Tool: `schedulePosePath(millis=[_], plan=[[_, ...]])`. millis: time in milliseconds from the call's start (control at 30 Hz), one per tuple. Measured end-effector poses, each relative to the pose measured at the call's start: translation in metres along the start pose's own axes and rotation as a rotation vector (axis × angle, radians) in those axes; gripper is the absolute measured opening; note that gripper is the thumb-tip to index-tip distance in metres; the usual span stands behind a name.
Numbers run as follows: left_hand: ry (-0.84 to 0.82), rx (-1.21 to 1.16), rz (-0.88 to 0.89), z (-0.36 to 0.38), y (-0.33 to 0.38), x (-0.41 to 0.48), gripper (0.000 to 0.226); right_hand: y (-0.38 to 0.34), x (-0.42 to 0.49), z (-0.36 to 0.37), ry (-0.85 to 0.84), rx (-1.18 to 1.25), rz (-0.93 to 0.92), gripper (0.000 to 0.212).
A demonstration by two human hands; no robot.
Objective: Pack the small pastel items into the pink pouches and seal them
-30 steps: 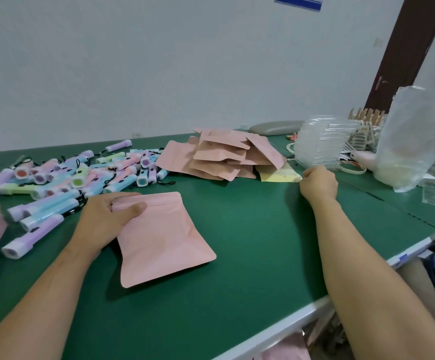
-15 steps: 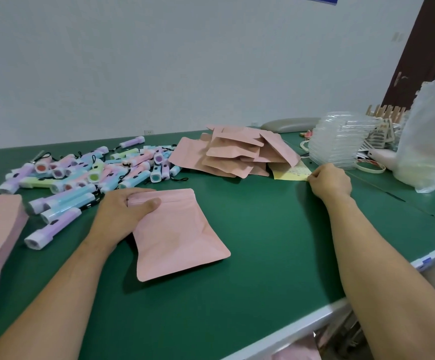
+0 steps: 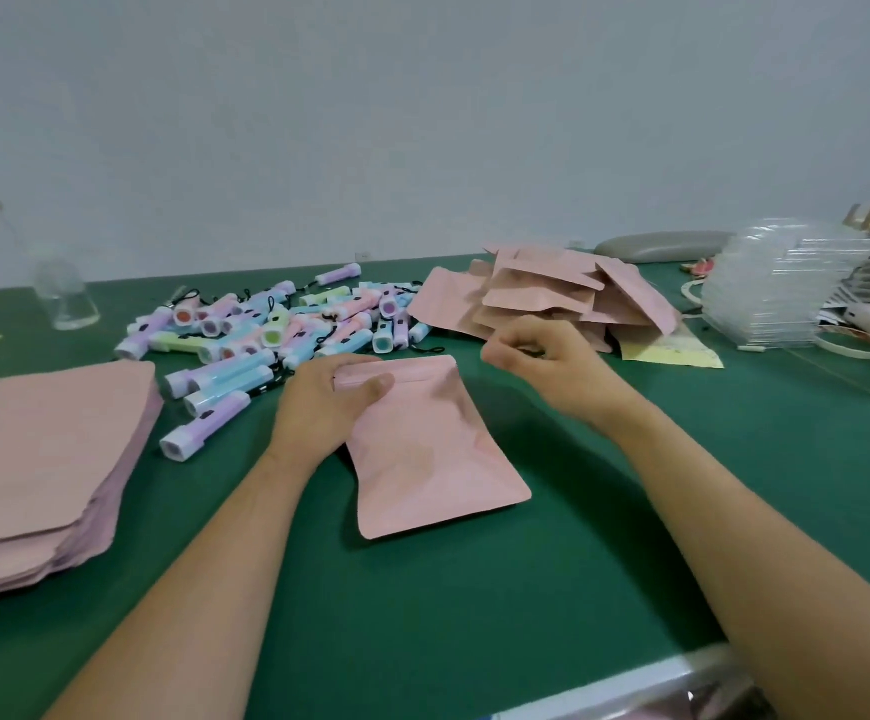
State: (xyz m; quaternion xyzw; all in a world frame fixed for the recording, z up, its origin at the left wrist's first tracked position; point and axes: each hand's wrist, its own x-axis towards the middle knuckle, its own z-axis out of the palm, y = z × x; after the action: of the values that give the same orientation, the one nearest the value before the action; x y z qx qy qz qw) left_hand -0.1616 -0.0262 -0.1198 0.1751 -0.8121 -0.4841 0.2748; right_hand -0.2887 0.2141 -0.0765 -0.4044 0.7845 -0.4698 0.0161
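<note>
Since half a second ago the right hand (image 3: 542,366) has come back from the yellow sheet (image 3: 674,349) by the clear trays (image 3: 786,291). It now hangs just above the far right corner of the pink pouch (image 3: 427,454). Its fingers are curled in and blurred, so whether they pinch anything cannot be told. The view has also swung left, and more of the flat stack of pouches (image 3: 43,459) at the left edge shows.

The left hand (image 3: 326,405) has not moved off the pouch. It grips the far left corner, thumb on top along the sealing strip and fingers curled under the edge.

The pouch lies flat on the green table (image 3: 422,615) in front of the person, between the two forearms. Its long axis runs away from the person, leaning a little to the right at the near end. The mouth end points toward the pile of pastel items (image 3: 277,330), which lies just beyond the left hand. The wider bottom end points back toward the person.

A loose heap of pouches (image 3: 552,298) sits behind the right hand, touching the yellow sheet.
</note>
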Motion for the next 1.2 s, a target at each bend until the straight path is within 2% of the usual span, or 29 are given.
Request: schedulePosePath(millis=[67, 133, 267, 333, 467, 533, 700, 833, 933, 1033, 1200], plan=[[0.011, 0.007, 0.016, -0.001, 0.0, -0.001, 0.033, -0.019, 0.0, 0.028, -0.204, -0.011, -0.056, 0.015], [0.009, 0.021, 0.024, -0.001, 0.001, -0.001, 0.033, -0.025, 0.0, 0.045, -0.298, -0.055, -0.06, 0.013], [-0.019, 0.061, 0.023, -0.002, 0.002, 0.001, 0.03, -0.026, -0.004, 0.057, -0.284, -0.161, -0.046, 0.019], [-0.023, 0.067, 0.028, -0.001, 0.0, 0.001, 0.029, -0.026, -0.003, 0.06, -0.257, -0.135, -0.02, 0.022], [-0.013, 0.042, 0.022, -0.001, -0.003, 0.002, 0.028, -0.025, -0.001, 0.06, -0.231, -0.038, 0.085, 0.008], [-0.014, 0.031, 0.025, 0.0, -0.002, 0.001, 0.026, -0.024, 0.0, 0.06, -0.212, 0.031, 0.135, 0.01], [-0.027, 0.001, 0.053, -0.001, -0.001, -0.002, 0.022, -0.024, 0.001, 0.063, -0.137, 0.102, 0.219, 0.037], [-0.031, -0.126, 0.06, -0.004, -0.003, -0.002, 0.021, -0.017, -0.001, 0.058, -0.07, -0.019, 0.265, 0.079], [0.03, -0.219, 0.046, -0.006, -0.003, -0.002, 0.025, -0.009, -0.004, 0.049, -0.02, 0.101, 0.32, 0.097], [0.053, -0.262, 0.036, -0.006, -0.001, -0.003, 0.027, -0.003, -0.005, 0.041, -0.002, 0.203, 0.34, 0.092], [0.057, -0.314, 0.071, -0.008, -0.001, -0.004, 0.022, -0.005, -0.001, 0.04, -0.018, 0.278, 0.358, 0.064]])
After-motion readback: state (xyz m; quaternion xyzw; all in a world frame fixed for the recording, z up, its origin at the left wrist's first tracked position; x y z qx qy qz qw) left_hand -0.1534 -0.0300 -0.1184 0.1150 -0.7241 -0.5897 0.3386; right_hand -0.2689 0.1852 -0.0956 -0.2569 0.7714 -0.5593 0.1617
